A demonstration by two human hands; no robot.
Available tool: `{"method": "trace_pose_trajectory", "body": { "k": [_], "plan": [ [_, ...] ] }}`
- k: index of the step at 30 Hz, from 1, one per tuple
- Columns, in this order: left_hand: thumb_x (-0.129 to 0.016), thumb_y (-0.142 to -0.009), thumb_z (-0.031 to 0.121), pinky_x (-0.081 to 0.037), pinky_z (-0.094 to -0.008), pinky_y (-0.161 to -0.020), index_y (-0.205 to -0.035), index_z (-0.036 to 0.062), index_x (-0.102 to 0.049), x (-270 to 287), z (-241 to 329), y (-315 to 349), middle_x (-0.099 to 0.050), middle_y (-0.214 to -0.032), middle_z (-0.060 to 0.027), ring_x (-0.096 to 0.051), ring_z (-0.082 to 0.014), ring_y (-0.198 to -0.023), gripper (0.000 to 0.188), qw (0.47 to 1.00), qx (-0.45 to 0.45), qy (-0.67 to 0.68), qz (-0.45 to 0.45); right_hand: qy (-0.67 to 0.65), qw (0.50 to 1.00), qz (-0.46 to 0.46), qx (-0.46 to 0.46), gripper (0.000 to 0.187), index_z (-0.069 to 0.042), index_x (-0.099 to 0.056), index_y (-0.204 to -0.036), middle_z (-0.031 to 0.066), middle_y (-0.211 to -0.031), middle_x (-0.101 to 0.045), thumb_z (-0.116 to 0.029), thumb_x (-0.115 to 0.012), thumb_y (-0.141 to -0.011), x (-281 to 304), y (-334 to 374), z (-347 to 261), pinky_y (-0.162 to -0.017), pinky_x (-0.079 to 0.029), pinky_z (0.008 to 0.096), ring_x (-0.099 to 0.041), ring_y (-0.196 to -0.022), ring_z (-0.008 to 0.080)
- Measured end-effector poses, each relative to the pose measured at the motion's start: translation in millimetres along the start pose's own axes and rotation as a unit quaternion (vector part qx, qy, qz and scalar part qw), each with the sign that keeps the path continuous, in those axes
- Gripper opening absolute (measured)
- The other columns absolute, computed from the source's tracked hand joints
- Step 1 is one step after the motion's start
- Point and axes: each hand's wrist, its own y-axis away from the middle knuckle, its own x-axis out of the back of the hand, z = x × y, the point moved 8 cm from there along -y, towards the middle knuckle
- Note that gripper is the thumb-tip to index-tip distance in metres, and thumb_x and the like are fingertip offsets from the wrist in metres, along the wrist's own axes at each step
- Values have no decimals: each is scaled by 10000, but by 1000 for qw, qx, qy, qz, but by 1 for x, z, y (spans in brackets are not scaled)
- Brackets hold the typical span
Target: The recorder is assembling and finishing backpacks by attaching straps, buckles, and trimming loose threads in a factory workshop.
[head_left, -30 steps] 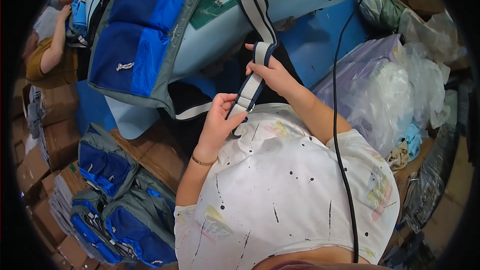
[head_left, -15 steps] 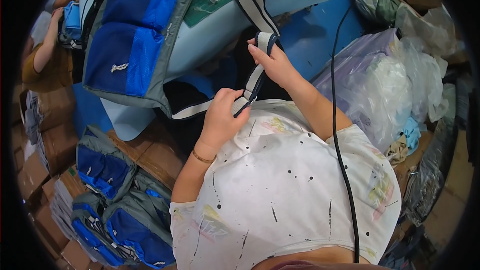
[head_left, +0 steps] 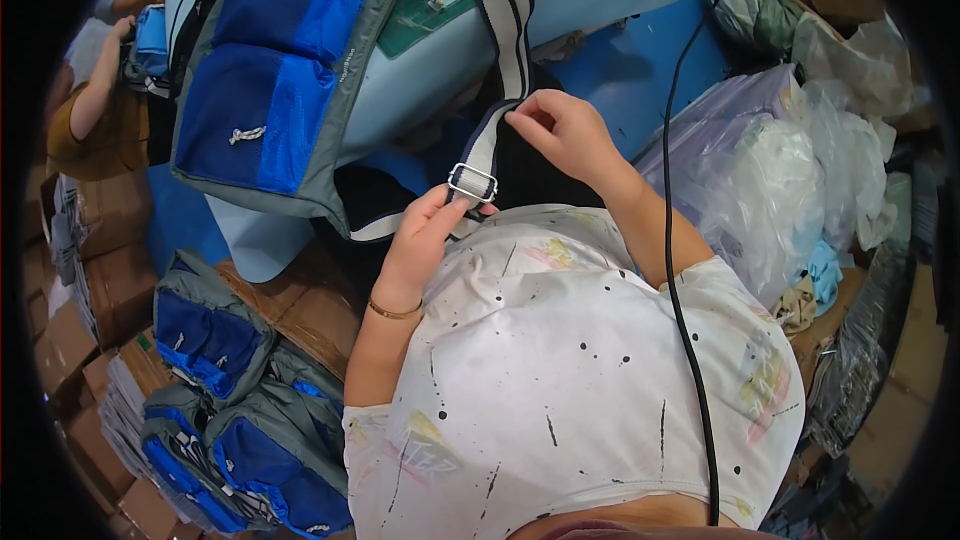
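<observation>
A blue and grey bag (head_left: 255,120) with corded zip pulls lies over the left part of the table's near edge. Its white strap with dark borders (head_left: 508,25) hangs off the edge toward me. Closed on the strap just below a metal slide buckle (head_left: 472,182), my left hand (head_left: 418,240) keeps the buckle facing up. Higher along the strap, my right hand (head_left: 568,135) pinches its edge between thumb and fingers. The lower strap runs behind my left hand back to the bag's bottom corner.
The pale blue table (head_left: 420,100) carries a green mat (head_left: 440,15). Similar bags (head_left: 270,460) are piled at lower left beside cardboard boxes (head_left: 110,240). Clear plastic bags (head_left: 770,170) lie at right. A black cable (head_left: 672,240) hangs before me. Another person's arm (head_left: 95,90) shows at far left.
My right hand has slid out of the strap loop and now pinches the strap's edge. My left hand has turned the buckle face up. The bag has shifted slightly right.
</observation>
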Motion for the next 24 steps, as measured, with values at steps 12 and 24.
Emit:
{"method": "trace_pose_trajectory", "body": {
  "k": [12, 24],
  "plan": [
    [-505, -936, 86, -404, -205, -721, -1057, -9, -584, -9, 6, 5, -552, -866, 19, -468, -45, -804, 172, 990, 7, -103, -97, -91, 910, -117, 388, 504, -93, -635, -1097, 52, -1043, -623, -185, -816, -637, 8, 35, -82, -880, -416, 357, -562, -1003, 246],
    [-514, -942, 78, -502, -254, -665, -1075, -29, -560, -15, 17, 15, -627, -902, -62, -594, -111, -726, 177, 994, 29, 83, -62, -276, 878, -233, 313, 583, -30, -536, -1067, 88, -1019, -509, -257, -844, -627, 6, 29, -78, -850, -410, 308, -510, -957, 212]
  ]
}}
